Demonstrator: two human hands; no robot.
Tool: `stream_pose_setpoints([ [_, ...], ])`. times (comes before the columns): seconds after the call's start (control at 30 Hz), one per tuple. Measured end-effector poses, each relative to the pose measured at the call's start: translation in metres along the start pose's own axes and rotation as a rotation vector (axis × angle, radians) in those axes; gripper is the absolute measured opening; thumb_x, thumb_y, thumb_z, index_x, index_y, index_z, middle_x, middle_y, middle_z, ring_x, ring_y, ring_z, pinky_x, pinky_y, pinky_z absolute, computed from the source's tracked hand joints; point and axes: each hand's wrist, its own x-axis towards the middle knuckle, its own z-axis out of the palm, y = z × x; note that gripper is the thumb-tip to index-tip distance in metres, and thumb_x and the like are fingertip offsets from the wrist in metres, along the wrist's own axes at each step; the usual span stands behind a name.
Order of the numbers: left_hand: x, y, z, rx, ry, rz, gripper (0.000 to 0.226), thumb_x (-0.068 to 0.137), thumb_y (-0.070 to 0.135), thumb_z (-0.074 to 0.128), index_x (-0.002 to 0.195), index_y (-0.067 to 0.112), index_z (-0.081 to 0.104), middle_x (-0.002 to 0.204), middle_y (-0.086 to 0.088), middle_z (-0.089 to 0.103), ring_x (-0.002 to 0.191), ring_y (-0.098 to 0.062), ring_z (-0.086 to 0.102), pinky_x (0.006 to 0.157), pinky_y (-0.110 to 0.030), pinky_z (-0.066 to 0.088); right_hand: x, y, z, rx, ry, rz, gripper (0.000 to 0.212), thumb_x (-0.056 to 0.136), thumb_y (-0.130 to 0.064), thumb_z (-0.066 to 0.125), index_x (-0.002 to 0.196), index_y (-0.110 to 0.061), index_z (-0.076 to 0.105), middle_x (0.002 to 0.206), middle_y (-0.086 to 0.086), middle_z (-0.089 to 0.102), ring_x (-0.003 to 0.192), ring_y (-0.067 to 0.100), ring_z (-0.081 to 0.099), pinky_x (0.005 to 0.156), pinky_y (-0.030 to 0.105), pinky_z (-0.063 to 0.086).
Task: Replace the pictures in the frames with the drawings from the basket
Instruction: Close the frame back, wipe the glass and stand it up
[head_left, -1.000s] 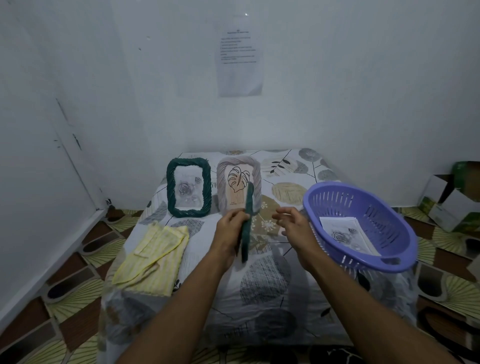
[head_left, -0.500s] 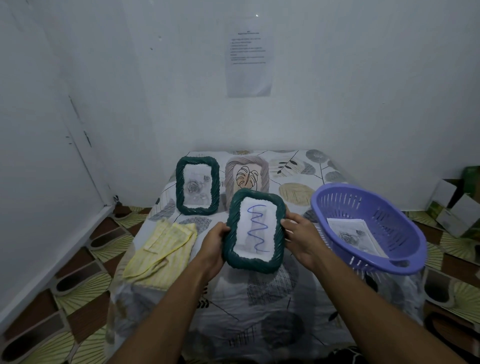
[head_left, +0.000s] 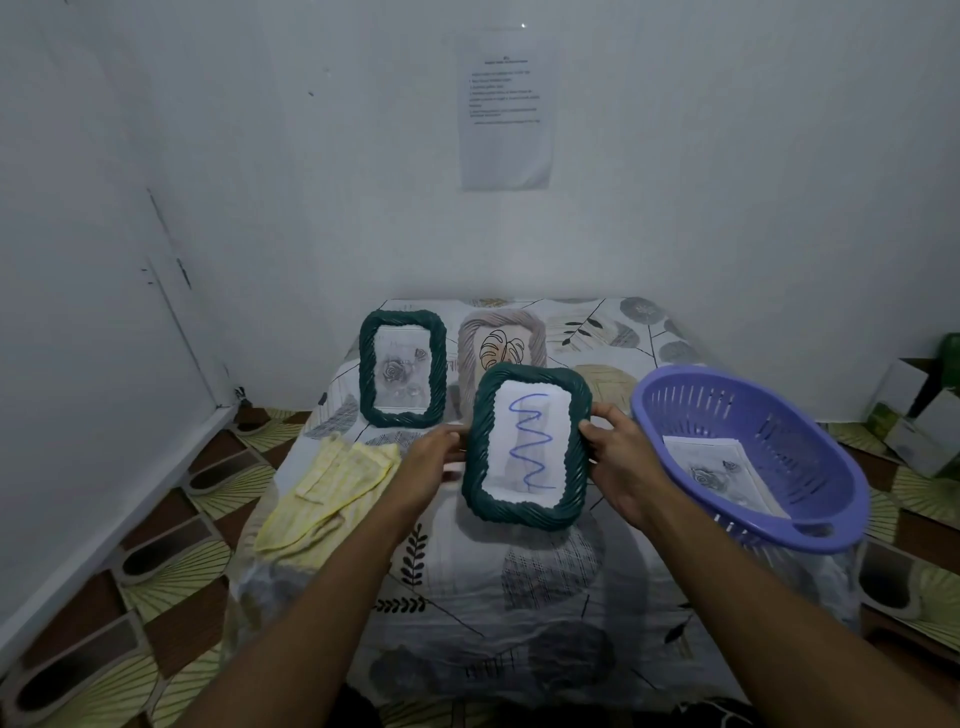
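Note:
A dark green woven frame (head_left: 570, 499) with a blue zigzag drawing in it is held upright above the table, its front toward me. My left hand (head_left: 432, 460) grips its left edge and my right hand (head_left: 621, 457) grips its right edge. Behind it a second green frame (head_left: 368, 374) with a grey rose picture stands at the back left. A beige frame (head_left: 470, 358) with a leaf drawing stands beside it, its lower part hidden by the held frame. The purple basket (head_left: 810, 535) at the right holds a sheet with a rose picture (head_left: 719, 475).
A folded yellow cloth (head_left: 327, 491) lies on the left part of the patterned tablecloth (head_left: 545, 597). White walls close in behind and to the left. A paper notice (head_left: 505, 109) hangs on the back wall. Cardboard boxes (head_left: 919, 410) sit on the floor at far right.
The held frame went from edge-on in my left hand to facing me, showing the zigzag drawing. My right hand took hold of its right edge, and it now sits slightly higher.

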Motion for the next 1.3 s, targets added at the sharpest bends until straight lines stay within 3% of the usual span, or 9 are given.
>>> stream_pose_setpoints([
  [0.17,0.0,-0.03,-0.062,0.846,0.296,0.212,0.031,0.083,0.018,0.065,0.112,0.007,0.066,0.114,-0.01,0.064,0.104,-0.024,0.057,0.087,-0.029,0.042,0.003,0.003,0.006,0.008,-0.001,-0.021,0.023,0.1,-0.004,0.043,0.12,-0.007,0.055,0.103,0.017,0.064,0.078,0.023,0.057,0.061,0.033,0.048],
  [0.33,-0.004,-0.058,-0.088,1.084,0.261,0.095,0.03,0.085,0.018,0.064,0.103,-0.006,0.064,0.109,-0.02,0.061,0.104,-0.033,0.055,0.087,-0.037,0.041,0.002,0.005,0.013,0.001,-0.025,-0.044,0.021,0.099,-0.003,0.044,0.113,-0.01,0.058,0.099,0.011,0.066,0.076,0.02,0.058,0.062,0.031,0.048],
  [0.6,-0.007,-0.045,-0.066,0.915,0.483,0.145,0.022,0.089,0.02,0.057,0.069,0.011,0.06,0.069,-0.007,0.064,0.069,-0.026,0.059,0.06,-0.036,0.045,-0.002,0.005,0.009,-0.038,-0.041,-0.049,0.021,0.099,-0.005,0.044,0.114,-0.01,0.058,0.096,0.008,0.066,0.073,0.017,0.058,0.059,0.031,0.047],
  [0.73,-0.005,-0.008,-0.04,0.101,0.558,0.057,0.02,0.092,0.027,0.059,0.077,0.014,0.06,0.073,0.0,0.062,0.067,-0.014,0.055,0.054,-0.026,0.04,-0.001,0.006,0.009,-0.048,-0.038,-0.052,0.022,0.099,-0.005,0.045,0.116,-0.009,0.058,0.096,0.01,0.066,0.072,0.018,0.059,0.057,0.03,0.048],
  [0.83,-0.009,0.015,-0.016,-0.075,0.51,0.156,0.017,0.096,0.031,0.055,0.083,0.02,0.059,0.08,0.004,0.064,0.067,-0.008,0.056,0.052,-0.015,0.044,0.0,0.006,0.013,-0.043,-0.025,-0.057,0.021,0.098,-0.005,0.046,0.114,-0.011,0.06,0.096,0.01,0.067,0.072,0.017,0.06,0.057,0.029,0.049],
  [0.97,-0.02,0.023,0.022,0.296,0.291,0.46,0.01,0.098,0.033,0.049,0.096,0.034,0.059,0.085,0.007,0.066,0.07,-0.002,0.056,0.063,-0.011,0.042,-0.001,0.005,0.02,0.004,-0.018,-0.064,0.021,0.097,-0.002,0.045,0.103,-0.015,0.061,0.088,0.009,0.068,0.062,0.011,0.065,0.05,0.025,0.049],
  [1.07,-0.015,0.016,0.044,0.742,0.119,0.607,0.038,0.103,0.024,0.038,0.139,0.019,0.047,0.143,-0.005,0.049,0.133,-0.014,0.042,0.116,-0.033,0.023,-0.002,0.006,0.022,0.033,-0.049,-0.071,0.023,0.096,-0.001,0.044,0.104,-0.014,0.061,0.09,0.01,0.07,0.064,0.011,0.067,0.053,0.025,0.052],
  [1.17,-0.01,0.014,0.051,1.15,0.146,0.638,0.051,0.103,0.034,0.02,0.152,0.02,0.02,0.16,0.007,0.01,0.148,-0.008,0.005,0.119,-0.046,-0.01,-0.005,0.009,0.018,0.075,-0.061,-0.089,0.023,0.096,0.0,0.045,0.107,-0.013,0.062,0.097,0.011,0.072,0.074,0.015,0.069,0.061,0.027,0.054],
  [1.3,-0.028,0.004,0.056,1.231,0.047,0.715,0.058,0.101,0.045,0.009,0.152,0.02,0.02,0.16,0.006,0.01,0.148,-0.009,0.005,0.117,-0.051,-0.012,-0.003,0.005,0.009,0.114,0.001,-0.117,0.019,0.097,-0.002,0.044,0.107,-0.01,0.058,0.094,0.015,0.072,0.075,0.021,0.07,0.061,0.033,0.057],
])
